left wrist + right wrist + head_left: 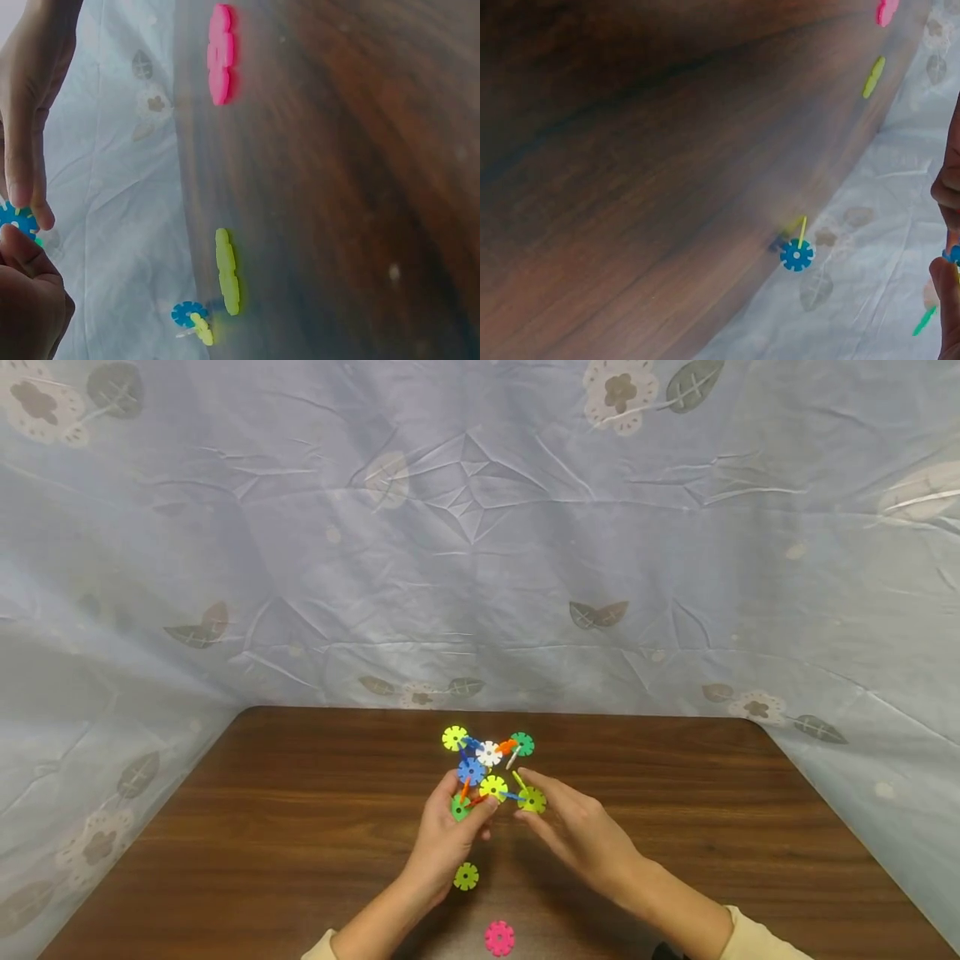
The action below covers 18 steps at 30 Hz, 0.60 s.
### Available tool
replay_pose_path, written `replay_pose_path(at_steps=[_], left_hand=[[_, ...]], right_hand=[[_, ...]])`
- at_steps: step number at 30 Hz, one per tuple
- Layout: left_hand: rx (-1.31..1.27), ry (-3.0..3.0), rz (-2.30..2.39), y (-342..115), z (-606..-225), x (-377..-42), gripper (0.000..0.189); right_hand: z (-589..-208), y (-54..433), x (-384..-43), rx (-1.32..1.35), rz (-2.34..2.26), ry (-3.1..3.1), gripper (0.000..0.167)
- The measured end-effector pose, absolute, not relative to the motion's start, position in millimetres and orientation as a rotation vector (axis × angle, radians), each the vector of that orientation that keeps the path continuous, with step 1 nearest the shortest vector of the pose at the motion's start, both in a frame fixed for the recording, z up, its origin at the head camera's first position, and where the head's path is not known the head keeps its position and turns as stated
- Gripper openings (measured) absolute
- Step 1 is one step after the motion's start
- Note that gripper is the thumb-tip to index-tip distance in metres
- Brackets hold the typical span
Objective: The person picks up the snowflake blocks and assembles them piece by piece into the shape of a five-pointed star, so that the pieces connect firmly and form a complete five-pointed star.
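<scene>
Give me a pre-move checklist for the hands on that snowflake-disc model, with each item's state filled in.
1. Left hand has a grip on the disc model: ok, its fingers pinch the lower left part.
2. Right hand is at the model: ok, its fingertips are at the yellow-green disc on the lower right.
3. Model held off the table: cannot tell from the head view.
4. Spare discs within reach: ok, a loose yellow-green disc and a pink disc lie flat near the wrists.
5. All joints fully seated: cannot tell, too small to see.
</scene>
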<state>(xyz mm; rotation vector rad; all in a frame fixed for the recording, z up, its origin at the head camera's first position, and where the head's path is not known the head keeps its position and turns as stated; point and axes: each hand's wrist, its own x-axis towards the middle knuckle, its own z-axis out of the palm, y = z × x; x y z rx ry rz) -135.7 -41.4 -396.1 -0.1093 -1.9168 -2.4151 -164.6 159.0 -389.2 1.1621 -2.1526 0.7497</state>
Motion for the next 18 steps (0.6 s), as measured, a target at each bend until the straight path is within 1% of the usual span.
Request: replay_pose_path(at_steps=[3, 5, 10, 14, 18], left_hand=[[-0.093, -1.913, -2.412, -44.0, -391.9, -139.3, 0.032], [-0.080, -1.909, -2.412, -48.2, -390.1, -143.3, 0.029], [-0.088, -1.926, -2.421, -58.6, -387.6, -151.3, 0.034], [-0.120, -1.978, -2.424, -65.9, -387.4, -155.9, 0.040], [-0.161, -2.035, -2.431, -72.1, -387.6, -160.5, 0.041]], right_hand=[[-385.9, 158.4, -165.2, 1.180, 0.820, -2.170, 0.060], [-384.2, 157.2, -167.2, 1.200, 0.871, -2.188, 0.065], [-379.7, 159.3, -176.2, 1.261, 0.995, -2.271, 0.078], [-376.1, 161.5, -184.0, 1.311, 1.130, -2.337, 0.074], [-373.4, 160.8, -188.8, 1.349, 1.176, -2.365, 0.068]])
